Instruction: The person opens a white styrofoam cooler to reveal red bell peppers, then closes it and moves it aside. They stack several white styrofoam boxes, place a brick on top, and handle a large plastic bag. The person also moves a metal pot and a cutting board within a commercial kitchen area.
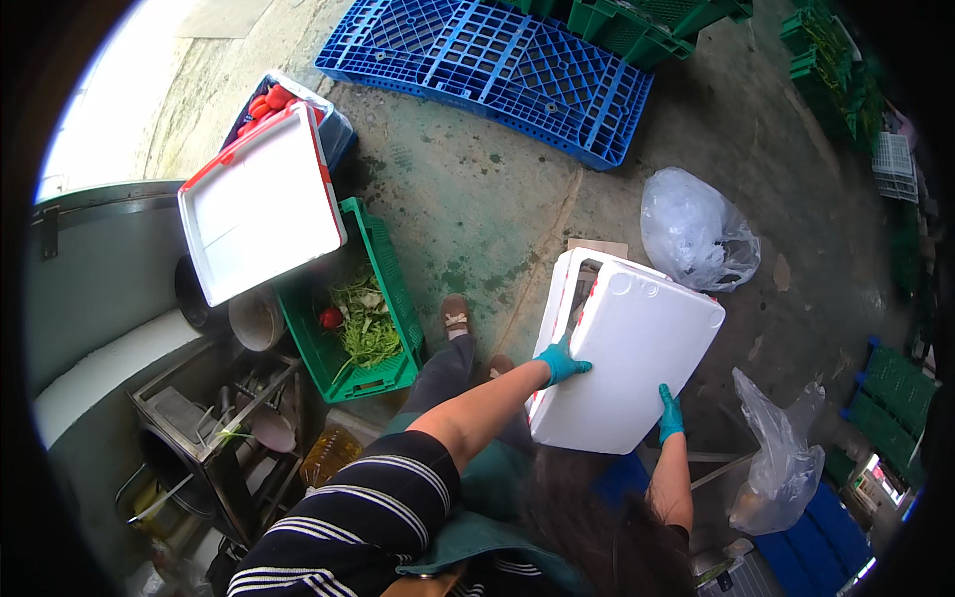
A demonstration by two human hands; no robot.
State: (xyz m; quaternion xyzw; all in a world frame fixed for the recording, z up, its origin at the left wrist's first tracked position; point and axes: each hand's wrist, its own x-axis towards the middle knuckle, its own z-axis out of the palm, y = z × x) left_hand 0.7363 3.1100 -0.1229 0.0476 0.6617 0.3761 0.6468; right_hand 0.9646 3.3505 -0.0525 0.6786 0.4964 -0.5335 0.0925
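I hold a white foam lid [632, 363] tilted over a white foam box [554, 298] with red tape on it. My left hand [563, 362], in a teal glove, grips the lid's left edge with the thumb on top. On the lid's lower right edge, my right hand [670, 414] is closed in a matching glove, its thumb lying on the white face. The lid covers most of the box, and a gap at the upper left shows a bit of its inside; the contents cannot be made out.
At left, another white lid [264, 204] leans over a tub of red vegetables [271, 100]. A green crate [386, 269] holds leafy greens. A blue pallet [497, 75] lies ahead; plastic bags [693, 227] rest on the right. A metal rack [214, 398] stands lower left.
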